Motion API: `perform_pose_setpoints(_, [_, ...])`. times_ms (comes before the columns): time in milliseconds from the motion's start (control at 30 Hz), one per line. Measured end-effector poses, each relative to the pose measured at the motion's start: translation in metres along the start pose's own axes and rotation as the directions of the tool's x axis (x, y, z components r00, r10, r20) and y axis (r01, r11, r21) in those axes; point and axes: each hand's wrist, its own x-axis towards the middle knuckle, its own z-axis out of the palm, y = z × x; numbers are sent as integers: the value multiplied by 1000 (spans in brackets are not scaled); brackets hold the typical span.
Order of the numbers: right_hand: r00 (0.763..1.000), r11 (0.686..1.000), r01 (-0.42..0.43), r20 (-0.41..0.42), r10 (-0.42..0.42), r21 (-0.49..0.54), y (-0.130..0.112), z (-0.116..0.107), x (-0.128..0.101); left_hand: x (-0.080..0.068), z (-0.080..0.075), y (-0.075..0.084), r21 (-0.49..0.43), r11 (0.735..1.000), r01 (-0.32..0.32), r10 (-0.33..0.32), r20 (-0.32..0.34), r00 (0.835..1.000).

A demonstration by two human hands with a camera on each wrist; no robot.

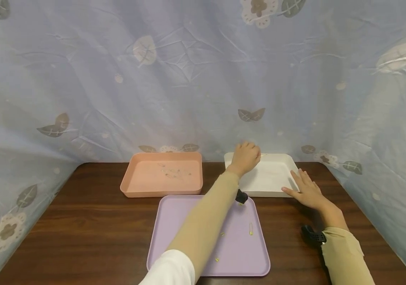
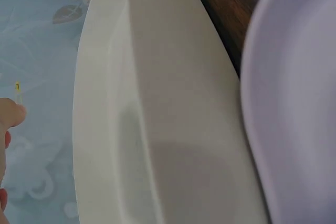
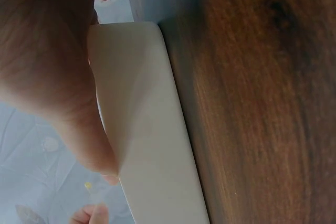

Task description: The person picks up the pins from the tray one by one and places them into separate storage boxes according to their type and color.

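My left hand (image 1: 245, 158) reaches over the left part of the white tray (image 1: 267, 176). Between its thumb and fingers it pinches a gold safety pin (image 2: 18, 87), whose yellow end sticks up in the left wrist view. My right hand (image 1: 306, 190) lies at the tray's right front corner, fingers spread, touching the rim with the thumb (image 3: 92, 142) along the front edge. On the purple tray (image 1: 236, 261) in front lies another gold safety pin (image 1: 251, 229), with several small gold pieces partly hidden around my left forearm.
A pink tray (image 1: 135, 178) stands at the back left, with several silver safety pins (image 1: 176, 173) in it. A floral cloth (image 1: 203, 79) hangs right behind the trays. Dark wooden table (image 1: 71, 237) shows at both sides. My left forearm crosses above the purple tray.
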Motion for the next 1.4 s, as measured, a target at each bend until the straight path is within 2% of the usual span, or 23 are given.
perform_pose_setpoints(467, [1000, 1000, 2, -4, -2, -10, -1, 3, 3, 13, 4, 21, -12, 996, 86, -85, 61, 994])
perform_pose_setpoints(600, [1000, 1000, 7, -15, -7, 7, 0, 5, 3, 14, 4, 24, -51, 990, 131, -127, 70, 989])
perform_pose_setpoints(767, [1000, 1000, 11, -25, -10, 18, -2, 4, 4, 14, 6, 25, -48, 986, 162, -159, 68, 985])
perform_pose_setpoints(1000, [1000, 1000, 0, -9, -1, -7, -3, 2, 5, 15, 10, 24, -63, 986, 153, -150, 51, 987])
perform_pose_setpoints(1167, [1000, 1000, -5, -9, 5, -10, -2, 2, 4, 15, 7, 22, -83, 988, 130, -128, 32, 991])
perform_pose_setpoints(1400, [1000, 1000, -14, -21, 13, -13, 3, 1, 1, 12, -3, 17, -77, 996, 42, -43, -12, 999])
